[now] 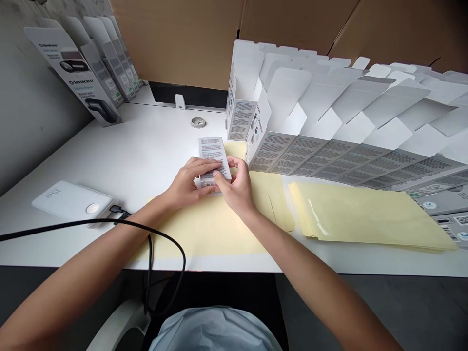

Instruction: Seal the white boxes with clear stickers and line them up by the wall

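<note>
A small printed carton (211, 148) with lines of fine text and a barcode near its lower end is between my hands, over pale yellow sheets (208, 234) on the table. My left hand (188, 183) wraps its left side, with fingers lying across the printed face. From the right, my right hand (238, 187) grips the carton, its thumb pressed on the face near the lower edge and its fingers curled at the side. Whether the carton touches the sheets beneath, I cannot tell.
Several open-topped cartons (307, 151) stand in rows at right, flaps raised. A stack of yellow sheets (373, 214) lies before them. More cartons (87, 83) lean at back left. A white power bank (73, 201), black cable (146, 223) and grey ring (198, 122) are also here.
</note>
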{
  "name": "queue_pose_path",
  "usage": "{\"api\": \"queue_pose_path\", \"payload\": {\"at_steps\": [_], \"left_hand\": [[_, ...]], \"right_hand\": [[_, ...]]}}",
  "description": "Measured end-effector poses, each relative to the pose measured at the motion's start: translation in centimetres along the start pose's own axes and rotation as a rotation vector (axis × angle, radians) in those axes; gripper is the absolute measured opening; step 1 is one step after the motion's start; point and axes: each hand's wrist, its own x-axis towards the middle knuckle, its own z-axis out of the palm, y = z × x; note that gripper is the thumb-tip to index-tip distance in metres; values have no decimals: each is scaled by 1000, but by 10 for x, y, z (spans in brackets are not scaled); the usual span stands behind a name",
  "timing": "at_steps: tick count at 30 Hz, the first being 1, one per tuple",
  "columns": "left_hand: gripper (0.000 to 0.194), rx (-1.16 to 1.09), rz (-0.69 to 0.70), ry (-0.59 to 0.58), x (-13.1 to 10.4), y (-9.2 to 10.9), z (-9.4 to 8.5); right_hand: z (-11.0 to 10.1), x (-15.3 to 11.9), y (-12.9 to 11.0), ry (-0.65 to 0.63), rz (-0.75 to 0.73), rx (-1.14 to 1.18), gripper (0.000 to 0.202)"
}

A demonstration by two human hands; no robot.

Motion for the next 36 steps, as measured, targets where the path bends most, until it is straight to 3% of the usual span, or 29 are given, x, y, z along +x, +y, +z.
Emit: {"api": "queue_pose_path", "payload": {"at_steps": [3, 6, 18, 24, 29, 31, 34, 36], "left_hand": [[50, 13, 4, -1, 0, 0, 0], [44, 25, 29, 5, 0, 0, 0], [55, 13, -6, -24, 1, 1, -2], [49, 18, 24, 3, -1, 0, -1], [53, 4, 1, -11, 0, 2, -2], [53, -19, -17, -29, 1, 6, -3], [52, -110, -95, -51, 1, 12, -7], [53, -183, -240, 45, 3, 15, -10]], "right_hand": [[4, -2, -6, 85, 66, 39, 42], [5, -4, -12, 94, 40, -9, 53], [-14, -1, 7, -52, -31, 83, 34], [-14, -2, 5, -67, -112, -10, 57], [-20, -1, 6, -139, -195, -16, 43], [-22, 1, 3, -117, -115, -1, 45], [-25, 3, -5, -114, 122, 8, 46], [-27, 4, -10, -208, 296, 37, 45]]}}
